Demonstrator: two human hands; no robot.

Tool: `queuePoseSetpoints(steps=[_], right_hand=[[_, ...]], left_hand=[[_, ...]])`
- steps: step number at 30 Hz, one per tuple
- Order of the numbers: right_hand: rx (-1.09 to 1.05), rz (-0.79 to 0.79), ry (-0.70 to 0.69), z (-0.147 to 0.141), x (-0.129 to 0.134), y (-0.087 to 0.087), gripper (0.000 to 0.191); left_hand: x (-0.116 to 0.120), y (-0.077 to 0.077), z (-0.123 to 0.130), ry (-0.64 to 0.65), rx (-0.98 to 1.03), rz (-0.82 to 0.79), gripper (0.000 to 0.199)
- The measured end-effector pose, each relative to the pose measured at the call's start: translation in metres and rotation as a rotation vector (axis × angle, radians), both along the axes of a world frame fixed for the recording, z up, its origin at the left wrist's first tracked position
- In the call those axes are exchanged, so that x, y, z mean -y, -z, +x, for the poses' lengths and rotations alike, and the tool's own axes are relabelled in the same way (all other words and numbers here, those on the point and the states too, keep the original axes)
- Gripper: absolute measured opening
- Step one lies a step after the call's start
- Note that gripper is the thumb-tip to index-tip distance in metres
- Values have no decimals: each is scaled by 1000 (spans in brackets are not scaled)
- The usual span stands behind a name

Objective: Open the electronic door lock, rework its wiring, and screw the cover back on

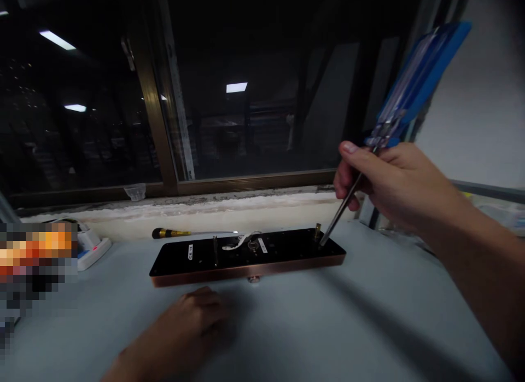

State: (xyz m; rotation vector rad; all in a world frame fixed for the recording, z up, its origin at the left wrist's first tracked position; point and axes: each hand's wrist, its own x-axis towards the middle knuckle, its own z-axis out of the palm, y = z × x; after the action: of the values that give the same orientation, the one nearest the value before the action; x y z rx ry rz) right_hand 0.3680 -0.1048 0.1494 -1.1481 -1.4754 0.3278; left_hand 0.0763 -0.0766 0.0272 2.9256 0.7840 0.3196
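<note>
My right hand [369,174] is closed round the shaft of a screwdriver [418,81] with a clear and blue handle. The handle points up and to the right, and the tip slants down to the right end of a long black panel [291,244] with a copper-coloured edge. Near that tip a small brass post stands on the panel. White labels, a white wire and a metal bar also show on its face. My left hand [200,313] rests on the table just in front of the panel, blurred, its fingers curled down and mostly hidden.
A second screwdriver [172,233], black and yellow, lies behind the panel on the pale blue table [287,327]. A white power strip [95,253] is at the left beside a pixelated patch. A clear plastic cup [136,192] sits on the window sill, below dark windows.
</note>
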Motion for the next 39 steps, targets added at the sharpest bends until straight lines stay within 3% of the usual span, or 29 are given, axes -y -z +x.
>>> queuePoseSetpoints(steps=[8, 12, 16, 20, 22, 26, 30, 35, 39], right_hand=[[12, 15, -18, 2, -3, 2, 44], [7, 34, -32, 2, -2, 1, 45], [-135, 6, -123, -7, -1, 0, 43], [-384, -56, -379, -30, 2, 3, 44], [-421, -68, -537, -43, 6, 8, 44], [-303, -31, -681, -63, 17, 19, 40], [-210, -6, -630, -76, 26, 24, 39], [-126, 94, -521, -83, 30, 23, 36], [-212, 59, -566, -82, 31, 22, 35]], left_hand=[[-12, 8, -8, 26, -11, -59, 13], [-12, 8, -6, 25, -38, -45, 19], [-5, 2, -2, -12, 42, -91, 19], [2, -5, 0, -204, 431, -485, 12], [3, -5, 1, -232, 641, -711, 17], [4, -2, 5, -161, 963, -1058, 25], [9, 2, 8, -32, 1100, -1234, 23], [9, 5, 8, -51, 1116, -1160, 25], [4, 11, 4, -164, 1060, -977, 29]])
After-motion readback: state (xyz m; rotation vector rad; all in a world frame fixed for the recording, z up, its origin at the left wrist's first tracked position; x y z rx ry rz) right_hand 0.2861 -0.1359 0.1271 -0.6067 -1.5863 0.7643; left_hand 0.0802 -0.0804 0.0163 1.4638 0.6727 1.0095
